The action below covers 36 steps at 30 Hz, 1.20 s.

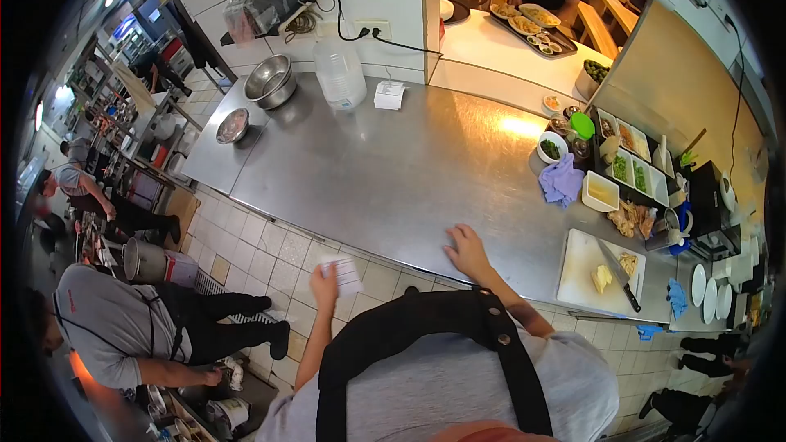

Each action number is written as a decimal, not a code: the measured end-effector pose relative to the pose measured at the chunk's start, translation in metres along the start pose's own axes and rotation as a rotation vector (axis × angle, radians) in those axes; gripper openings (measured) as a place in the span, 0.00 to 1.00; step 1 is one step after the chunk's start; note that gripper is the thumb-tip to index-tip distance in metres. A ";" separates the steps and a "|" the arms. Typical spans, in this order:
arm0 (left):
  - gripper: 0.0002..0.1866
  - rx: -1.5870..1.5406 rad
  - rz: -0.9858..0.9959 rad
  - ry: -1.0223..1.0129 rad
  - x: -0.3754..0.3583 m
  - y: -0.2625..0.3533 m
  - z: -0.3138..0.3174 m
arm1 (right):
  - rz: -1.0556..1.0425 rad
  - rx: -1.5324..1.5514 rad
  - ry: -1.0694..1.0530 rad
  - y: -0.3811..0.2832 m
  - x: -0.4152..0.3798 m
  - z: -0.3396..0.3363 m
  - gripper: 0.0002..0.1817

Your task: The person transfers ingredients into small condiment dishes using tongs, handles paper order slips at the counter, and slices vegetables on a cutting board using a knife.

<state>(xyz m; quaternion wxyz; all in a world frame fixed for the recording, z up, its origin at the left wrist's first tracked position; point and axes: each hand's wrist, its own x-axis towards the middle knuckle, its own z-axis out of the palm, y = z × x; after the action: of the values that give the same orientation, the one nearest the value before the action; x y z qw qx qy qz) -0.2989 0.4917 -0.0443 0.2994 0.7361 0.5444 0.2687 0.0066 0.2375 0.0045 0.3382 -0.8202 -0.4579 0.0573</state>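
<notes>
My left hand (323, 286) is closed on a small white paper slip (347, 275), held in front of the counter's near edge, above the tiled floor. Printing on the slip is too small to read. Resting on the steel counter (368, 168) near its front edge is my right hand (468, 252), fingers spread, with nothing in it. To the right of that hand lies a white cutting board (573, 278) bearing a knife (618, 274) and pale yellow food pieces (602, 279). A purple cloth (562, 181) lies farther back.
Metal bowls (269, 82), a clear plastic container (339, 74) and another paper slip (390, 95) stand at the back left. Garnish trays (630, 170) line the right side. A co-worker (123, 327) stands at left. Through the hatch, a food tray (532, 29) sits near people.
</notes>
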 end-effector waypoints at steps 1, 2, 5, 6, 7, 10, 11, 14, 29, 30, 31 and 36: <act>0.26 0.167 -0.005 0.170 -0.007 -0.022 -0.010 | -0.041 -0.048 -0.045 0.003 0.012 0.006 0.25; 0.29 0.122 -0.151 0.148 -0.012 -0.059 -0.021 | -0.084 -0.098 -0.092 0.006 0.024 0.012 0.26; 0.32 0.097 -0.503 0.300 -0.073 -0.141 -0.033 | -0.190 -0.219 -0.168 0.009 0.048 0.021 0.31; 0.33 0.108 -0.622 0.269 -0.110 -0.126 -0.049 | -0.216 -0.255 -0.175 0.010 0.053 0.024 0.32; 0.32 0.151 -0.649 0.276 -0.133 -0.122 -0.048 | -0.236 -0.239 -0.191 0.012 0.056 0.027 0.33; 0.32 0.254 -0.684 0.248 -0.197 -0.128 -0.014 | -0.295 -0.215 -0.173 0.032 0.058 0.031 0.34; 0.32 0.269 -0.685 0.222 -0.208 -0.124 0.002 | -0.328 -0.190 -0.153 0.039 0.055 0.035 0.34; 0.31 0.320 -0.670 0.121 -0.229 -0.111 0.040 | -0.374 -0.190 -0.147 0.042 0.056 0.027 0.30; 0.29 0.332 -0.547 -0.005 -0.248 -0.106 0.078 | -0.437 -0.074 -0.141 0.045 0.056 0.010 0.27; 0.29 0.340 -0.564 -0.011 -0.251 -0.104 0.072 | -0.435 -0.078 -0.143 0.045 0.056 0.010 0.27; 0.28 0.344 -0.579 -0.019 -0.256 -0.101 0.067 | -0.434 -0.083 -0.146 0.046 0.056 0.009 0.27; 0.26 0.353 -0.641 -0.027 -0.275 -0.091 0.061 | -0.443 -0.070 -0.114 0.048 0.057 0.013 0.26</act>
<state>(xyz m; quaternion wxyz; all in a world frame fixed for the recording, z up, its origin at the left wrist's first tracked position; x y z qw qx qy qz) -0.3857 0.2394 -0.1712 0.2441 0.5717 0.7815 0.0535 0.0685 0.2722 -0.0219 0.2874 -0.7061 -0.6471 0.0120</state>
